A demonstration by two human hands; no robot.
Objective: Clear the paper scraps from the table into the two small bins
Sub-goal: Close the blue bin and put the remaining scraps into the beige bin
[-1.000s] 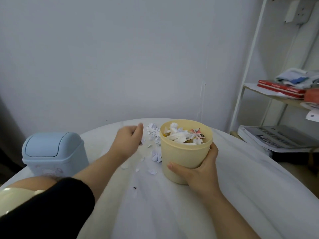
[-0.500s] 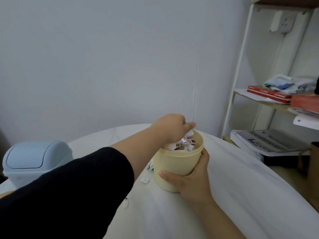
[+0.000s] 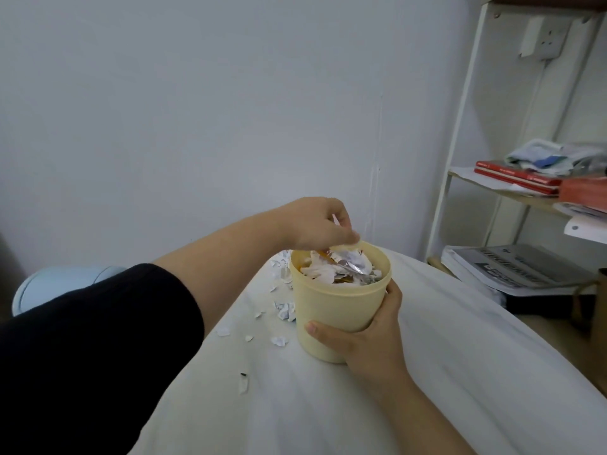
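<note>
My black sleeve [image 3: 98, 339] is covering most of the blue bin [image 3: 65, 282] at the far left, so only part of its rounded top is showing (lid and body are blurring together there).

My left hand [image 3: 320, 224] is hanging over the far-left rim of the yellow bin [image 3: 338, 310], with the fingers bunched and pointing down. They are pinching a white scrap [image 3: 335, 221]. Only a thin sliver of it is peeking out between them, and I cannot tell how much more is tucked inside.

My right hand [image 3: 368, 336] is grasping the yellow bin from its near-right side. The thumb is lying across the near wall and the other fingers are mostly going out of sight round the right side. That hand is also hiding the near-right edge of the base.

The yellow bin is standing upright on the white table [image 3: 460, 372], near the middle. Its long axis is running straight up and down, with the open mouth facing up and the narrower base down. Torn paper and a crumpled silvery piece [image 3: 353, 267] are filling it almost to the rim.

Loose paper scraps [image 3: 285, 311] are lying on the table just left of the bin, and the far ones are partly slipping behind my forearm. At the right, the frame edge is cutting off a white shelf [image 3: 460, 126] carrying red books [image 3: 515, 175].
</note>
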